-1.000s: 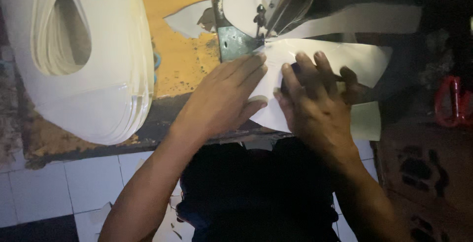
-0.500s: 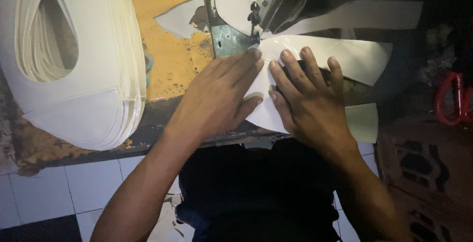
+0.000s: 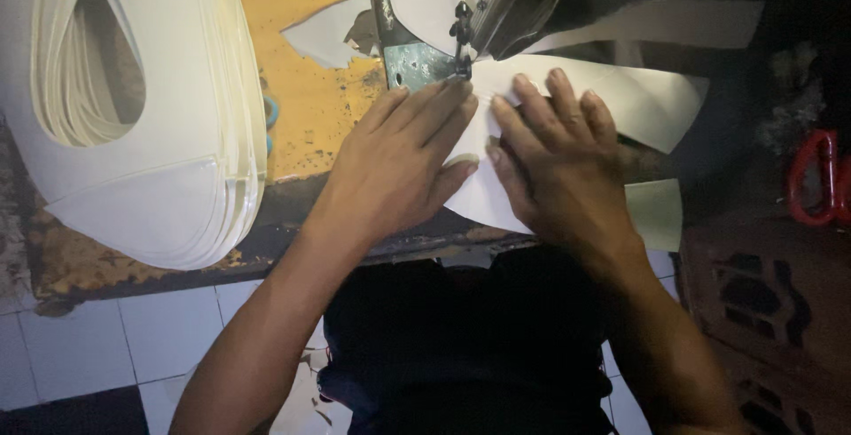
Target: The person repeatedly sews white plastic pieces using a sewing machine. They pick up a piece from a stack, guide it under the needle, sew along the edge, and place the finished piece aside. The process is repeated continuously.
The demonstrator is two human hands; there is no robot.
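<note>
White fabric piece (image 3: pixel 612 98) lies on the counter (image 3: pixel 310 107) under the sewing machine (image 3: pixel 479 10); left hand (image 3: pixel 399 165) and right hand (image 3: pixel 558 165) press it flat, fingers spread, gripping nothing. A tall stack of cut pieces (image 3: pixel 168 134) waits beside.

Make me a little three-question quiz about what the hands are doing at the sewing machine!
1. True or false: both hands lie flat on the white piece at the sewing machine.
2. Which hand has its fingers closest to the metal plate? A) left hand B) right hand
3. Fill in: the big stack of white cut pieces lies to the person's ____ on the orange table.

Key: 1 true. 2 A. 3 left.
</note>
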